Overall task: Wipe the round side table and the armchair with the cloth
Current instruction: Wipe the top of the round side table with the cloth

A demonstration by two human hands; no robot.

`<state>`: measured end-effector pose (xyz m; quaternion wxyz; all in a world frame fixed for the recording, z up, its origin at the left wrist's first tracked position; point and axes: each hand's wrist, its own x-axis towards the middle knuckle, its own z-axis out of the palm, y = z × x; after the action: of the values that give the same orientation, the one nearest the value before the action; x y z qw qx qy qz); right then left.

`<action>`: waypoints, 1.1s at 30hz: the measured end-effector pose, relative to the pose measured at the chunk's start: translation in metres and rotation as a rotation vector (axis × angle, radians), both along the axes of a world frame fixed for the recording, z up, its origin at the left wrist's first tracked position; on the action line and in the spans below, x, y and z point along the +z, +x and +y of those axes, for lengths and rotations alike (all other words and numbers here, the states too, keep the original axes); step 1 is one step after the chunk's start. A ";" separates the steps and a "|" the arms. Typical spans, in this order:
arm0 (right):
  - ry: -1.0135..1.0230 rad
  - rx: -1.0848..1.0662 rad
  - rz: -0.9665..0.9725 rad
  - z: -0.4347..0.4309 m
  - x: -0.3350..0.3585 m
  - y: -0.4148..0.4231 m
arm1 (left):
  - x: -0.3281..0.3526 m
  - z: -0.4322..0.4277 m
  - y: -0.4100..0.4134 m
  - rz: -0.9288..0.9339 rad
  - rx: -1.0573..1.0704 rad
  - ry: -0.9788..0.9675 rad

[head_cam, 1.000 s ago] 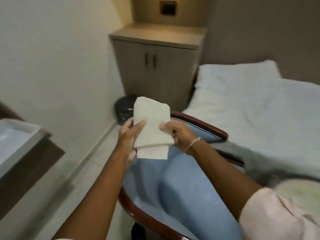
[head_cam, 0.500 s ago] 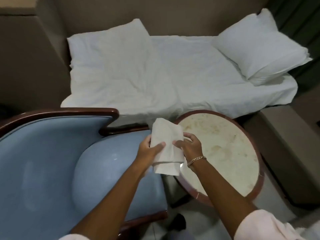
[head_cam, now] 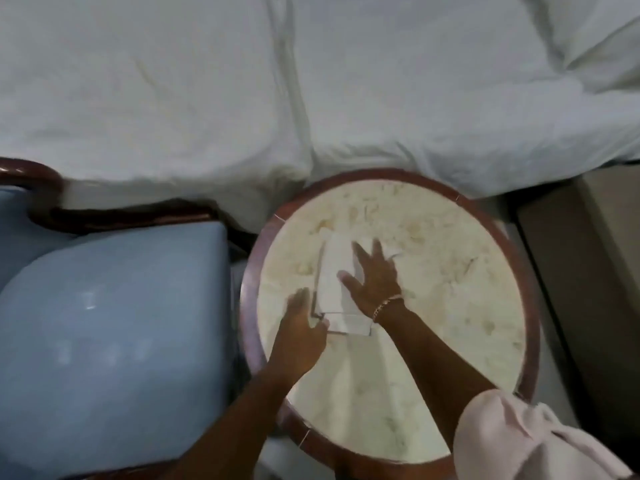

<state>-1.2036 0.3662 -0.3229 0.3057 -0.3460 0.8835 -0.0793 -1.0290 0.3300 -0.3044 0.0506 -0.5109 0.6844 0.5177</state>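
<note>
The folded white cloth [head_cam: 332, 271] lies flat on the cream marble top of the round side table [head_cam: 450, 289], left of its middle. The table has a dark red wooden rim. My right hand [head_cam: 375, 282] presses down on the cloth with fingers spread; a bracelet is on its wrist. My left hand [head_cam: 299, 337] is blurred and sits at the cloth's near left edge, its thumb on the corner. The blue armchair [head_cam: 114, 323] with dark wood trim stands directly left of the table, almost touching it.
A bed with white sheets [head_cam: 242, 81] runs along the far side, against the table and chair. A white pillow [head_cam: 606, 36] lies at the top right. A beige cabinet [head_cam: 588, 271] stands close to the table's right.
The view swung from the armchair to directly over the table. Both hands brought the cloth down from the air onto the tabletop, and my right hand flattened onto it.
</note>
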 end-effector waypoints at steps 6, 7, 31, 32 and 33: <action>-0.156 0.092 0.246 -0.061 -0.055 -0.003 | -0.085 0.028 0.009 -0.220 -0.361 -0.603; -0.172 -0.004 0.246 -0.082 -0.056 -0.008 | -0.091 0.030 0.009 -0.202 -0.329 -0.640; -0.369 0.750 0.338 -0.158 -0.058 0.013 | -0.097 0.036 0.009 -0.077 -0.243 -0.705; -0.355 0.517 0.365 -0.156 -0.060 0.000 | -0.097 0.036 0.009 -0.073 -0.235 -0.710; -0.325 0.261 0.369 -0.151 -0.061 -0.013 | -0.097 0.036 0.009 -0.070 -0.230 -0.718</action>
<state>-1.2171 0.2152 -0.3840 0.0875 -0.5099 0.8479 -0.1157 -1.0205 0.3659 -0.4013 -0.0506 -0.4335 0.8729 0.2181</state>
